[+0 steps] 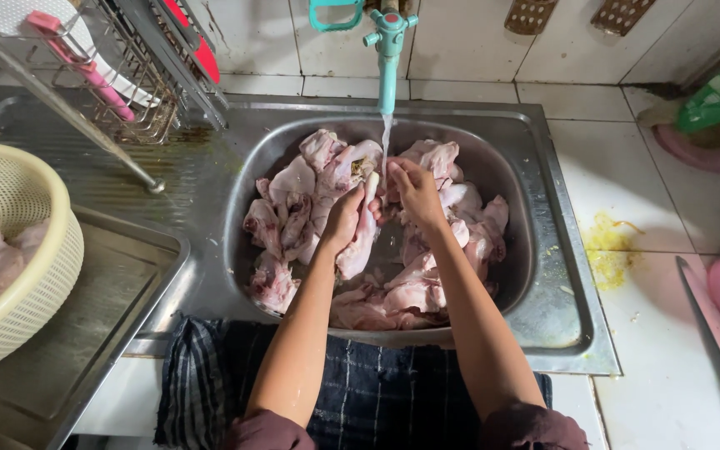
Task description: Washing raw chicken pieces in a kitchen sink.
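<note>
Stainless steel sink basin [535, 250] set in white tiled counter, heaped with raw pink chicken pieces [293, 208]. Cream plastic colander [18, 250] at left on metal tray, more chicken inside. Teal plastic tap [387, 58] runs thin stream onto hands. Left hand [345, 221] closed round pale chicken leg [360, 237], bone end up under water; right hand [414, 190] pinches at its top. Step in hand appears rinsing and cleaning one piece; next move likely calls for firm grip on slippery skin.
</note>
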